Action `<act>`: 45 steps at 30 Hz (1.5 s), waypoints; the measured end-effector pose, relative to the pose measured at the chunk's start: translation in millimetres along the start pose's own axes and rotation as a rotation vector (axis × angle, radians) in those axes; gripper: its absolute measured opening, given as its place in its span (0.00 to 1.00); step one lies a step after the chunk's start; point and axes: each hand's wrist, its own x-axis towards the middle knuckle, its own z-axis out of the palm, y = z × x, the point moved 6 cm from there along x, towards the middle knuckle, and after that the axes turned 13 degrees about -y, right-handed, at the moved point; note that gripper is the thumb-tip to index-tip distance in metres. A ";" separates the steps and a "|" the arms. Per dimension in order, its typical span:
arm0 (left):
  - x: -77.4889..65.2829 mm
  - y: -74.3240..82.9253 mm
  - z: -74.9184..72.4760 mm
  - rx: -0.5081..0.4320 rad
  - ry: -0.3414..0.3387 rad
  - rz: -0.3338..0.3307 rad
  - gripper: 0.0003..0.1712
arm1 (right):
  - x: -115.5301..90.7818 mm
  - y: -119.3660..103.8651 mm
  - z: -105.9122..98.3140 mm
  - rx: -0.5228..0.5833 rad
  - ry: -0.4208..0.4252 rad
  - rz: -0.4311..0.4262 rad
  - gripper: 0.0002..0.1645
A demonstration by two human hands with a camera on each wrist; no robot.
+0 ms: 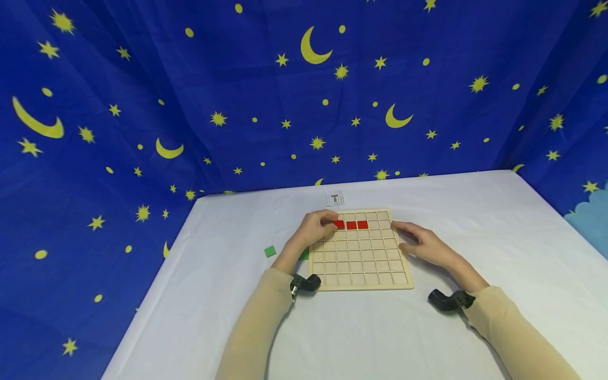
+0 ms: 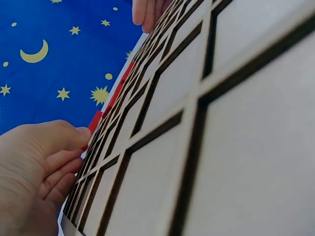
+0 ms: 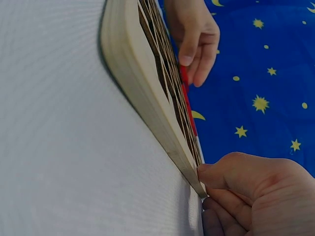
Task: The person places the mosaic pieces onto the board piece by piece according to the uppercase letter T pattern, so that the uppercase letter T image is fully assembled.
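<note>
No lettering, brand or number is readable; the printed card point(image 1: 335, 198) beyond the grid board point(image 1: 366, 287) shows too small.

A pale wooden grid board point(image 1: 366, 287) lies flat on the bench point(image 1: 475, 211), thin strips dividing it into shallow square cells. Two flat red square tiles point(image 1: 363, 225) sit in adjacent cells of the second row from the far edge. A matching leftmost red tile point(image 1: 339, 225), in line with them, is pinched by the left grip point(image 1: 313, 228).
</note>
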 end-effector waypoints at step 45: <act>-41.8 12.7 -46.6 0.006 0.136 0.052 0.21 | 0.8 2.7 0.5 -0.011 -0.002 0.012 0.34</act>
